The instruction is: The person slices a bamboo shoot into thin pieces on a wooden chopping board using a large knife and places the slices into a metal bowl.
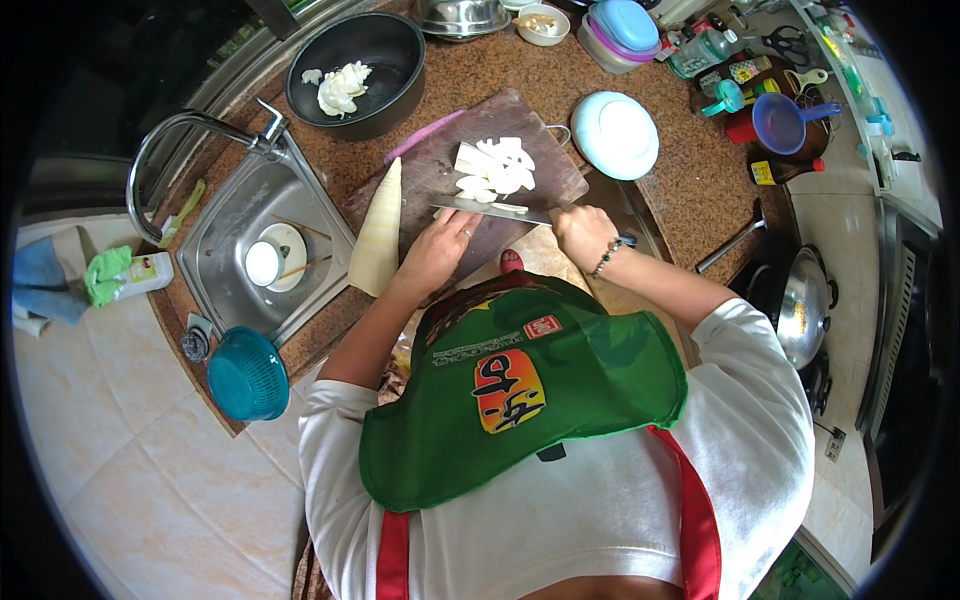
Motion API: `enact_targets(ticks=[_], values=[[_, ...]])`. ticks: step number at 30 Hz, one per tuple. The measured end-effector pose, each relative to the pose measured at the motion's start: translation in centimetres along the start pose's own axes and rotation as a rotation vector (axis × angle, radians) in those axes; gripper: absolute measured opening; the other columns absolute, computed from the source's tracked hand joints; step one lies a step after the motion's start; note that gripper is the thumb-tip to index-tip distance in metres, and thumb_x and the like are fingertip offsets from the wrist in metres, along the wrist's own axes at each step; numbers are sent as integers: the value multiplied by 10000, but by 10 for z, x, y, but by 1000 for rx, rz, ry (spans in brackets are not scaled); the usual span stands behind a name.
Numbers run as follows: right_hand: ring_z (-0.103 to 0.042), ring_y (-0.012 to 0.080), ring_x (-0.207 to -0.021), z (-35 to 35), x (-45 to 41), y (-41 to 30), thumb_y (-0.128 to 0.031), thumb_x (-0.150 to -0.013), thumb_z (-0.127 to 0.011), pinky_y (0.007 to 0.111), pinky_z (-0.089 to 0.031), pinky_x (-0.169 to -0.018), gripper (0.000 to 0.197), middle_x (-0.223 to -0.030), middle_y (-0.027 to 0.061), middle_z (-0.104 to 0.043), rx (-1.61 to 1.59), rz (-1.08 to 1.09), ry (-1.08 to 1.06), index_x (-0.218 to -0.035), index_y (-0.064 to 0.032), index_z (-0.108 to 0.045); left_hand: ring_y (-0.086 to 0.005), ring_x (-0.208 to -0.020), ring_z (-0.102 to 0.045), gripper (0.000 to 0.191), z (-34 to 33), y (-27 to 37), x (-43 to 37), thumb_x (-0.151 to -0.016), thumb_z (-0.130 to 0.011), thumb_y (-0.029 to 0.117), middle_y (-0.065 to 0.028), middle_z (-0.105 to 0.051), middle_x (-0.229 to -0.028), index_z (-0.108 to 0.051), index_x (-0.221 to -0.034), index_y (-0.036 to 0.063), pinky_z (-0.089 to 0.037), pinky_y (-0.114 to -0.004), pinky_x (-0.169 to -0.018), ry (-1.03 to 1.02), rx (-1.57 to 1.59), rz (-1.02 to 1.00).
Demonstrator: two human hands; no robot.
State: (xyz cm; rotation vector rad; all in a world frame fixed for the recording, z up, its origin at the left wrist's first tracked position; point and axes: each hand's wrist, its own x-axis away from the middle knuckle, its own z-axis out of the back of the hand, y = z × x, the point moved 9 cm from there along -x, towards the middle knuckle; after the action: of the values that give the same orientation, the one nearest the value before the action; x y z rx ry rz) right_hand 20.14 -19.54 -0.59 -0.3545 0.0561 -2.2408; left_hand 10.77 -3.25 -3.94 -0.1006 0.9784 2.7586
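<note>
My right hand [583, 234] grips the handle of a kitchen knife [534, 217], whose blade lies across a dark wooden cutting board [431, 169]. Against the blade rest the fingertips of my left hand [442, 247], fingers close together. A pale bit shows beside them, but what is under them is mostly hidden. Beyond the blade is a heap of cream-white slices [496, 166], which look like bamboo shoot. One large peeled bamboo shoot [377, 236] lies at the board's left side, its tip pointing away from me.
A deep black pot [405, 56] holding white slices stands behind the board. Left is a steel sink [217, 259] with bowls and chopsticks, and a teal basket [244, 375] at the counter edge. A lidded bowl [615, 135], bottles [780, 172] and a steel-lidded wok [802, 307] are rightward.
</note>
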Motion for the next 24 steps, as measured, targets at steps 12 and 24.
enact_targets(ticks=[12, 24], values=[[-695, 381, -747, -26, -30, 8, -152, -858, -570, 485, -561, -663, 151, -812, 198, -695, -77, -24, 34, -803, -56, -673, -341, -1191, -549, 383, 6, 8, -2, -939, -482, 45, -132, -545, -1318, -570, -1309, 0, -491, -421, -994, 56, 5, -26], [-697, 386, -739, 4, 13, 7, -101, -808, -576, 482, -559, -661, 100, -759, 210, -677, -38, 22, 47, -807, -40, -655, -353, -1188, -553, 423, -2, 0, 2, -993, -453, 110, -131, -512, -1355, -513, -1411, 88, -499, -446, -968, -22, -17, 47]])
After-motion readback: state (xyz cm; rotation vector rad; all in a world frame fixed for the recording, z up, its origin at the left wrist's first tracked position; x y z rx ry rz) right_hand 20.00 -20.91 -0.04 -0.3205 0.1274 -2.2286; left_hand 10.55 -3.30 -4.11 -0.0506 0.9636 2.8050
